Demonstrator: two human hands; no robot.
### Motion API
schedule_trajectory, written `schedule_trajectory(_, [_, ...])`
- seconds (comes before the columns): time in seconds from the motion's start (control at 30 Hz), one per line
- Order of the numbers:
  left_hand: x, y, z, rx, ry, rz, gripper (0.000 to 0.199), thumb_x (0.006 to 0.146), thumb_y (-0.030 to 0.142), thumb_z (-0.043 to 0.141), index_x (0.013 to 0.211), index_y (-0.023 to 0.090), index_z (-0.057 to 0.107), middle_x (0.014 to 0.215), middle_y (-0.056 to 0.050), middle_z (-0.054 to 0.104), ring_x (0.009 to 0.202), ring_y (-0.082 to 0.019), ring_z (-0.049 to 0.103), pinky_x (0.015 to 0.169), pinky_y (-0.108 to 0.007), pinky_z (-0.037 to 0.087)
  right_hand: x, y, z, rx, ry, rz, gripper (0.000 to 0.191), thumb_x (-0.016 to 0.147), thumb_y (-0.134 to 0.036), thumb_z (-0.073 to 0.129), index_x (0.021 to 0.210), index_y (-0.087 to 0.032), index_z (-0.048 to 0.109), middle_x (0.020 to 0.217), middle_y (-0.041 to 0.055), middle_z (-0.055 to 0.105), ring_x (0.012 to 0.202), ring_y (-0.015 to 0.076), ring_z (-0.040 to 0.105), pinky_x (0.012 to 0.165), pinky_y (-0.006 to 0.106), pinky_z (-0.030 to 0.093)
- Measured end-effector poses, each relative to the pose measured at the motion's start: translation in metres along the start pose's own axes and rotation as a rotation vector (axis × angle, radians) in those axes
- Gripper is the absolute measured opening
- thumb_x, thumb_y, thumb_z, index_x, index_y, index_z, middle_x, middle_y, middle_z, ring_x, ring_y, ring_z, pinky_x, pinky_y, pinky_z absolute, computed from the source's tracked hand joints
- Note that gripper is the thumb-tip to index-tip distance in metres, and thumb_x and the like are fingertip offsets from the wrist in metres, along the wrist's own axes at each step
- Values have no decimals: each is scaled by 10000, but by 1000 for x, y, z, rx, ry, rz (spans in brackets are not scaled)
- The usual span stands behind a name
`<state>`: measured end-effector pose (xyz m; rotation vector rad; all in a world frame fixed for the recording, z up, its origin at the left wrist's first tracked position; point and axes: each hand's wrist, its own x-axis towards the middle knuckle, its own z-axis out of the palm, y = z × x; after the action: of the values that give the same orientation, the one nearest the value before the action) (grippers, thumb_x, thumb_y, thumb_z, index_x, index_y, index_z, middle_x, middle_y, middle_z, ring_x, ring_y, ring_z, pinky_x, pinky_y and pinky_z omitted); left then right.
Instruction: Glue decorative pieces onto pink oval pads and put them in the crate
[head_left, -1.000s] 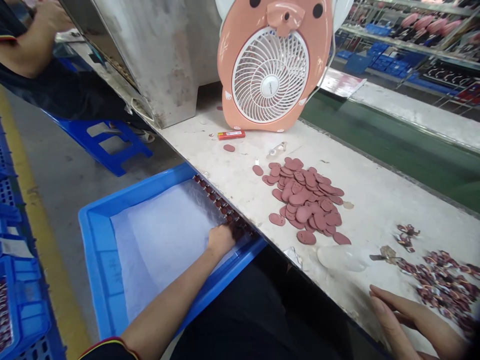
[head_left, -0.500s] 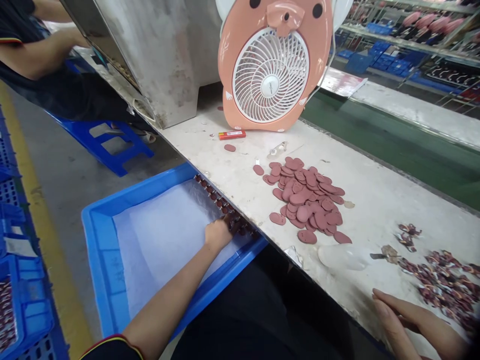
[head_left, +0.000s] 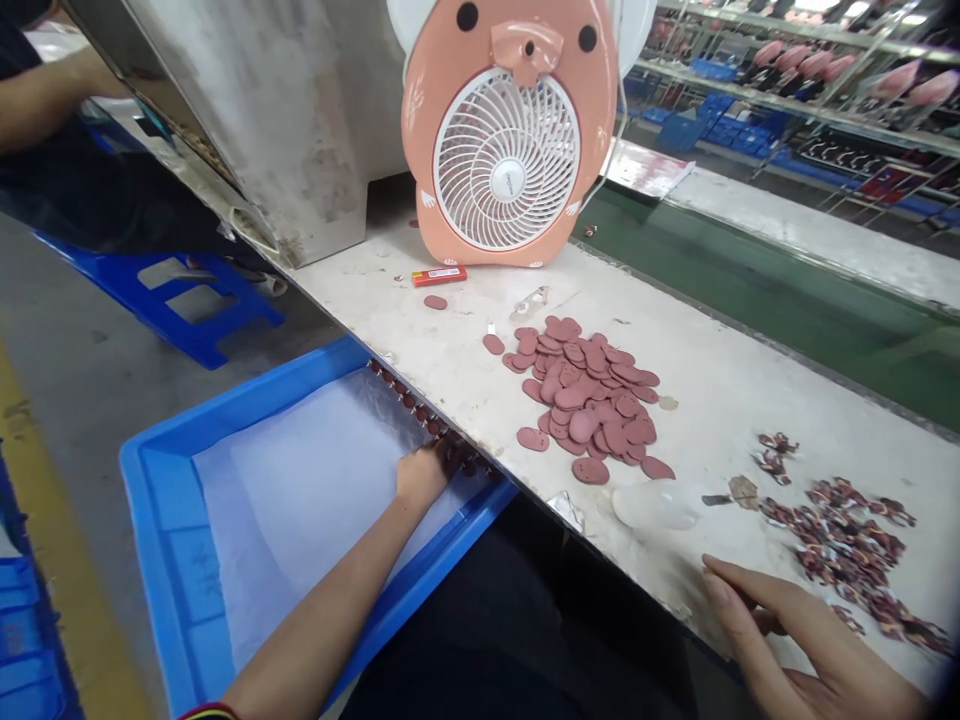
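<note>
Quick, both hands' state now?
Left hand: at the dark pieces; grip hidden, can't tell.
Right hand: loosely open, nothing visible in its grip.

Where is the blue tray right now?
In the head view, the blue tray sits at lower left, partly hidden by the white worktop's edge; the left hand is over its right side, and a blue stool stands beyond it.

On the tabletop [head_left: 720, 405]: one salmon-pink plastic fan [head_left: 508, 180], one flat red box [head_left: 439, 276], one pile of dull-red ovals [head_left: 585, 395], uncountably overlapped, two single ovals [head_left: 493, 344] between box and pile, one tangled maroon-and-white heap [head_left: 847, 545]. Below the near edge: one blue plastic tray [head_left: 169, 560], one partly hidden row of dark-red pieces [head_left: 409, 400].
</note>
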<state>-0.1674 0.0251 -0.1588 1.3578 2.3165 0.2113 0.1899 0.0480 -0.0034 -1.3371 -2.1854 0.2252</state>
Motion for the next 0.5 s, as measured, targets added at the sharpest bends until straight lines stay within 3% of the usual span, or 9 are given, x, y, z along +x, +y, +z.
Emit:
schedule_trajectory(0.2, [1, 2, -5, 20, 16, 3, 291, 921, 369, 575, 1135, 175, 615, 1092, -78, 668, 904, -217, 659, 788, -430, 562, 9, -8, -2, -87, -44, -145, 200, 943, -409, 558, 1012, -244, 648, 845, -4, 691, 629, 128, 635, 618, 260, 478])
schedule_trajectory(0.5, [-16, 11, -2, 54, 13, 21, 325, 924, 419, 554, 1133, 178, 618, 1073, -74, 675, 891, -218, 659, 794, -436, 555, 7, -14, 2, -13, -34, -115, 156, 940, -365, 580, 1007, -243, 651, 880, 8, 679, 679, 136, 630, 654, 259, 485])
